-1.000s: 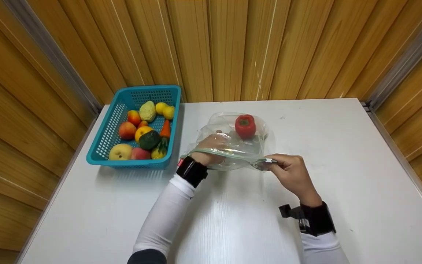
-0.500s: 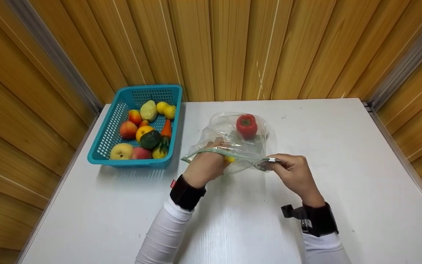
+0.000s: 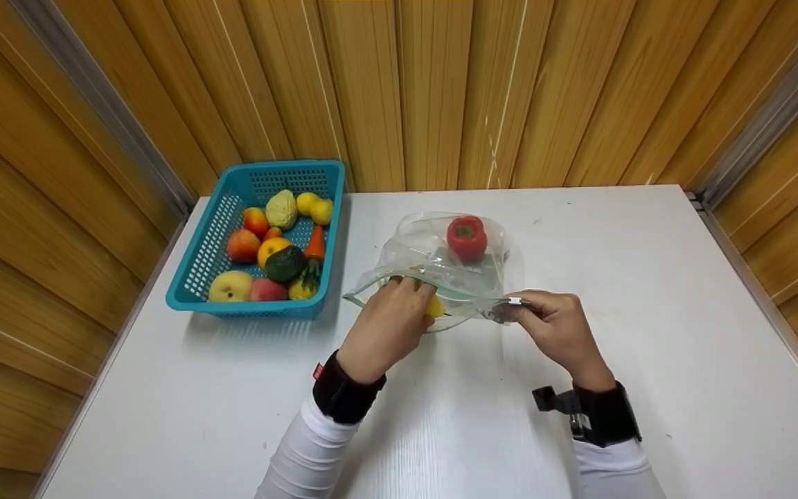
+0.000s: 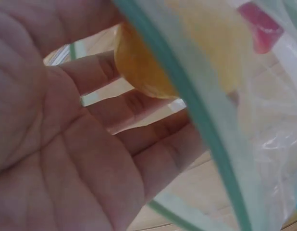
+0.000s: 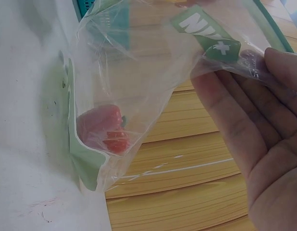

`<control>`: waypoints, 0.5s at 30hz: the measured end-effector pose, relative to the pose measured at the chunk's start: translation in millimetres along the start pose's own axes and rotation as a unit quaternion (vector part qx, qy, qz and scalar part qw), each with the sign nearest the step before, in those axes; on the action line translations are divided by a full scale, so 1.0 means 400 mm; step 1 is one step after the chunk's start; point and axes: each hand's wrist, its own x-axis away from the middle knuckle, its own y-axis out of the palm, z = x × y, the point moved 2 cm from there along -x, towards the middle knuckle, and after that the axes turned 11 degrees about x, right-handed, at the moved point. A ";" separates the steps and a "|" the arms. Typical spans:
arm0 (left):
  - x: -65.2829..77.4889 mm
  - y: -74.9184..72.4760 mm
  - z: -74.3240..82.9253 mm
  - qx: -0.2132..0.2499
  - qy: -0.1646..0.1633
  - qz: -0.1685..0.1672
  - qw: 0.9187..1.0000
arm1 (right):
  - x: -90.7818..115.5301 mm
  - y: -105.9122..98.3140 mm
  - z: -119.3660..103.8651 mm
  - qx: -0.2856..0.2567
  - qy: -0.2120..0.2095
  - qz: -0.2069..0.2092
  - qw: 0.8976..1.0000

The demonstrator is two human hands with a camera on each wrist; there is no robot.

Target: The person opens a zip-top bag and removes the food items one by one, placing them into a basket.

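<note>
A clear zip bag (image 3: 472, 281) with a green seal strip lies on the table, its mouth toward me. Inside, at the far end, is a red bell pepper (image 3: 467, 239). My left hand (image 3: 388, 319) has its fingertips just within the mouth and holds a smooth yellow fruit (image 3: 435, 305) with a small dark tip; its exact kind I cannot tell. The left wrist view shows the yellow fruit (image 4: 148, 67) between thumb and fingers, partly behind the green strip. My right hand (image 3: 558, 333) pinches the bag's right corner by the white slider (image 3: 515, 301).
A teal basket (image 3: 188, 277) at the left holds fruit and vegetables, among them a peach (image 3: 242, 246), an avocado (image 3: 285, 265), a carrot (image 3: 315, 244) and lemons (image 3: 321, 211). A wood-patterned wall (image 3: 433, 97) stands behind the white table (image 3: 648, 312).
My left hand has drawn back from deep inside the bag to its mouth, and the yellow fruit has come into sight with it. My right hand keeps its pinch on the corner.
</note>
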 end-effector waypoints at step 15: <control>0.036 -0.075 0.031 0.002 0.006 0.004 1.000 | -0.001 0.003 -0.001 -0.009 -0.001 -0.001 1.000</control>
